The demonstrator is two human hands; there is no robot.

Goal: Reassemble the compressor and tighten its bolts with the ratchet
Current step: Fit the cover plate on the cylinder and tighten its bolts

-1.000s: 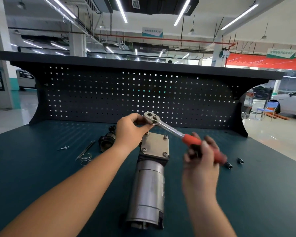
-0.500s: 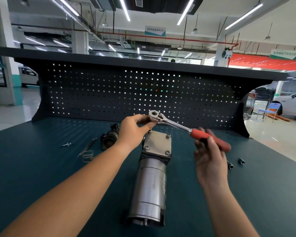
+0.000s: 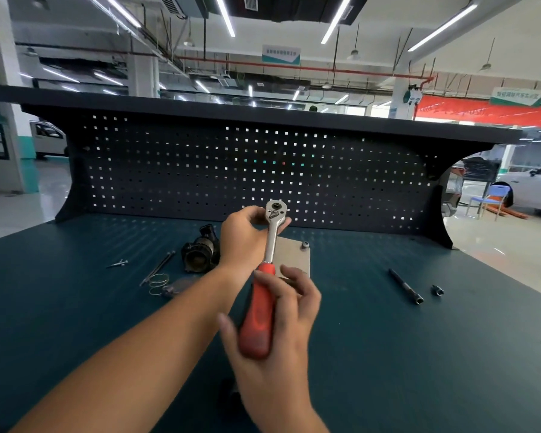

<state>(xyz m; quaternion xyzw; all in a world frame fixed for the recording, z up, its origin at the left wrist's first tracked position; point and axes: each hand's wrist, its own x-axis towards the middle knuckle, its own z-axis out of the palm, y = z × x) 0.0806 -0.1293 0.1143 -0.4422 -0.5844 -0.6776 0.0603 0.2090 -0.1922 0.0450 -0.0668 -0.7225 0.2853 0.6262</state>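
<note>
The ratchet (image 3: 270, 245) has a chrome head and a red handle, and it points toward me over the compressor. My left hand (image 3: 244, 242) grips the ratchet's head at the far end. My right hand (image 3: 281, 326) holds the red handle with fingers curled round it. The compressor's square metal end plate (image 3: 294, 257) shows behind the ratchet, with one bolt head (image 3: 305, 245) at its far right corner. My hands and arms hide the compressor's cylindrical body.
A black compressor part (image 3: 200, 253) lies left of the plate, with a thin rod and spring clips (image 3: 158, 281) and a small screw (image 3: 119, 263) further left. An extension bar (image 3: 406, 286) and a small socket (image 3: 437, 290) lie to the right. A pegboard (image 3: 231, 170) closes the bench's back.
The ratchet handle swung from the right round toward me, pivoting at the head in my left hand. My right hand followed it inward and now covers the compressor body.
</note>
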